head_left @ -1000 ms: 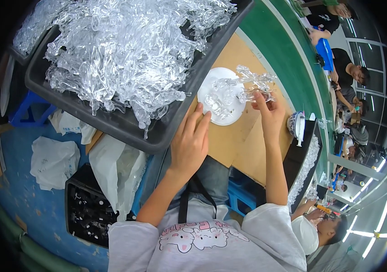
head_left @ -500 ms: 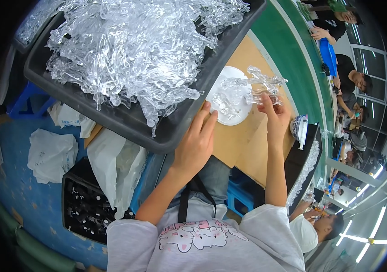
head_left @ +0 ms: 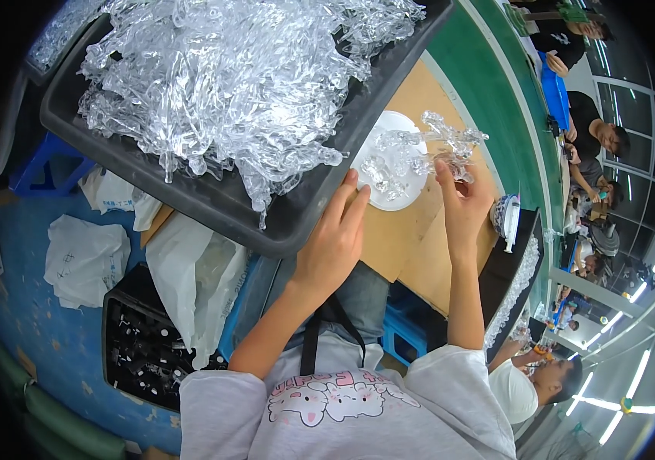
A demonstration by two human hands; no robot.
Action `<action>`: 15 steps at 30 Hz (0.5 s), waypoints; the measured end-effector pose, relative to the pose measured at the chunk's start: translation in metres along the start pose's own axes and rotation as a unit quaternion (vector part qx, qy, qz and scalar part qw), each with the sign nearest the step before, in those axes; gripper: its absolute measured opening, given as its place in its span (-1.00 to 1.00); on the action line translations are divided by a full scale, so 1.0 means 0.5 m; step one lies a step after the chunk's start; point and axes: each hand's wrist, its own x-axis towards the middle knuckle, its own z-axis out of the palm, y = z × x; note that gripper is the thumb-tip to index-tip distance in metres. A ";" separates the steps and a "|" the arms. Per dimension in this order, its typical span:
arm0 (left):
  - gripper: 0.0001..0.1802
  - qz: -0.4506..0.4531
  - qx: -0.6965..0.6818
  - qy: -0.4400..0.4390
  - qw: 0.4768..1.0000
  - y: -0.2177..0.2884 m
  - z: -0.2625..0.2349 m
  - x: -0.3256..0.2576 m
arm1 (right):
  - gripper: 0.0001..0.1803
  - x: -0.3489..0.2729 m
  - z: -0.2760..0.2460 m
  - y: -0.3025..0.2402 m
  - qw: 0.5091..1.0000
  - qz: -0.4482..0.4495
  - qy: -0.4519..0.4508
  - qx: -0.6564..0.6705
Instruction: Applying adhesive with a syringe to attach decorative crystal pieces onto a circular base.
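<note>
Since half a second ago: right hand sits a touch lower in view, finger pose slightly changed; clear plastic piece almost where it was. Left hand about the same.

Piece is branched, held up at the right side of the white plate, overlapping its edge in view. Long axis runs left-right, right end tipping slightly down; prongs point left toward the plate. Can't tell front end from back.

Right hand grasps it at the lower side, fingertips pinching. Left hand grips nothing visible: fingers straight, slightly parted, by the black tray's corner and plate's left edge; contact unclear.

More clear pieces lie on the plate. Plate rests on tan board. Tray is heaped with clear parts. Patterned bowl stands right of right hand.
</note>
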 end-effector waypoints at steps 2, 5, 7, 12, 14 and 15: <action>-0.60 0.008 -0.009 -0.011 1.000 -0.001 -0.002 -0.002 | -0.73 -0.007 0.009 -0.008 1.000 -0.020 0.000 -0.017; -0.72 -0.014 0.021 0.011 1.000 0.004 0.002 -0.002 | -0.72 -0.018 0.015 -0.023 0.990 -0.091 0.018 -0.111; -0.71 -0.009 0.028 0.008 1.000 0.003 0.002 -0.001 | -0.72 -0.019 0.016 -0.018 0.989 -0.065 0.020 -0.131; -0.70 0.004 0.035 0.011 0.999 0.006 0.004 0.002 | -0.73 -0.020 0.016 -0.018 0.977 -0.110 0.032 -0.178; -0.69 0.014 0.038 0.014 0.999 0.008 0.007 0.005 | -0.73 -0.026 0.024 -0.036 0.974 -0.108 0.044 -0.192; -0.70 0.011 0.041 0.019 0.999 0.004 0.010 0.003 | -0.71 -0.035 0.037 -0.047 0.981 -0.070 0.055 -0.173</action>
